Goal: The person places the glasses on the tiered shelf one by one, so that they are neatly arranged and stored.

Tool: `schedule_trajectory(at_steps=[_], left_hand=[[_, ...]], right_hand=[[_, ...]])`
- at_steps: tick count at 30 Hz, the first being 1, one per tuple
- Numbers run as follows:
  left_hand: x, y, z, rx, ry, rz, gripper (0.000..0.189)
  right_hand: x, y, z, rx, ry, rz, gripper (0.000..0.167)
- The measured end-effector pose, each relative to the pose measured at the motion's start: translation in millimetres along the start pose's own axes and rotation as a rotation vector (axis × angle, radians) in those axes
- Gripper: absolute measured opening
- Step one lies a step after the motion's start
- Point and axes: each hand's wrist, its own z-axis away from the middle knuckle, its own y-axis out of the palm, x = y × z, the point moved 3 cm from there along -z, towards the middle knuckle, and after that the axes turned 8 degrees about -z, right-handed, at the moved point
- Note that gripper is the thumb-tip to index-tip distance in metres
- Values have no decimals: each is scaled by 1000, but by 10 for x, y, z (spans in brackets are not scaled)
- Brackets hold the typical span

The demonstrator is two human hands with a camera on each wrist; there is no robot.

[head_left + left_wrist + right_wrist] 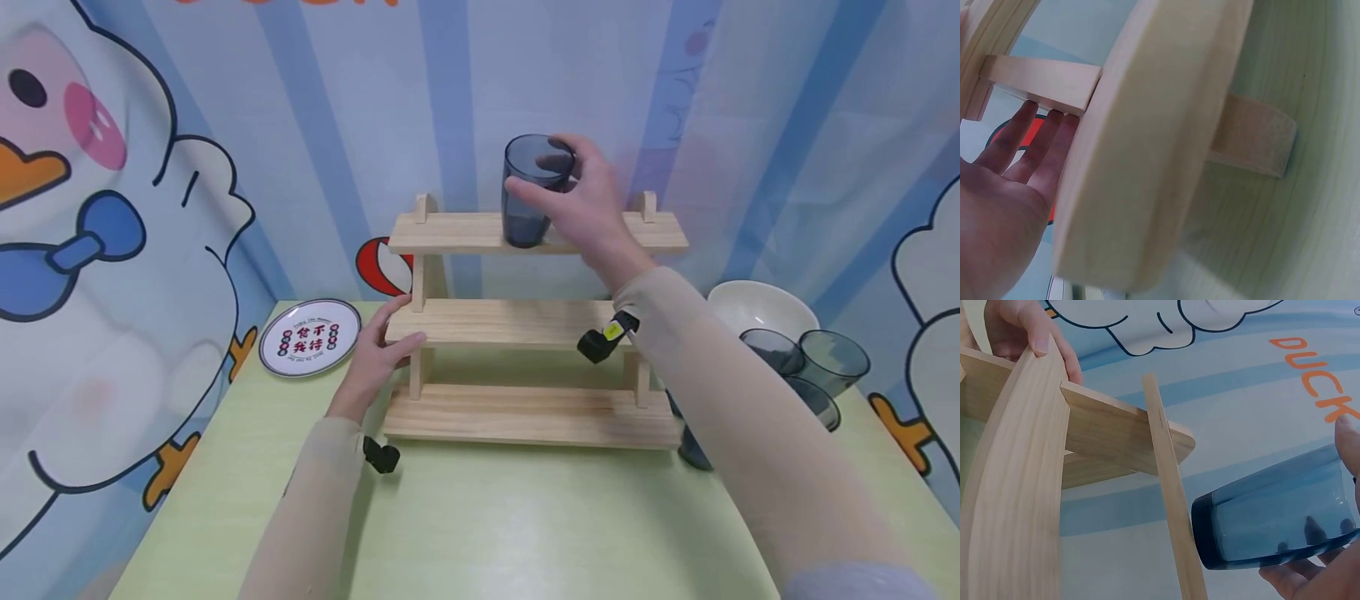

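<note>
My right hand [592, 208] grips a dark blue-grey drinking glass [525, 218] by its upper side, thumb in front. The glass is upright at the top step of a three-tier wooden shelf [532, 421]. In the right wrist view its thick base [1207, 534] meets the board's edge, though I cannot tell whether the glass bears on it. My left hand [371, 362] holds the left end of the middle board, thumb at the front; in the left wrist view its fingers [1047, 150] reach behind, against the upright.
A round plate [310, 337] with a dark rim and red characters lies left of the shelf. On the right are a white bowl [761, 304] and several dark glasses [832, 362], partly hidden by my right forearm. A cartoon-printed curtain [450, 100] hangs behind the pale green table [495, 525].
</note>
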Motion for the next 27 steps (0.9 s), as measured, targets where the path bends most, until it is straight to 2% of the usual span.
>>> schedule_trajectory(at_steps=[12, 20, 27], left_hand=[[0, 0, 4, -2, 1, 13, 67], [-14, 2, 5, -6, -6, 17, 67], [-21, -11, -3, -17, -17, -7, 67]], right_hand=[[-53, 177, -141, -31, 50, -6, 88], [-142, 194, -203, 1, 75, 97, 94], [-163, 257, -239, -20, 67, 173, 99]])
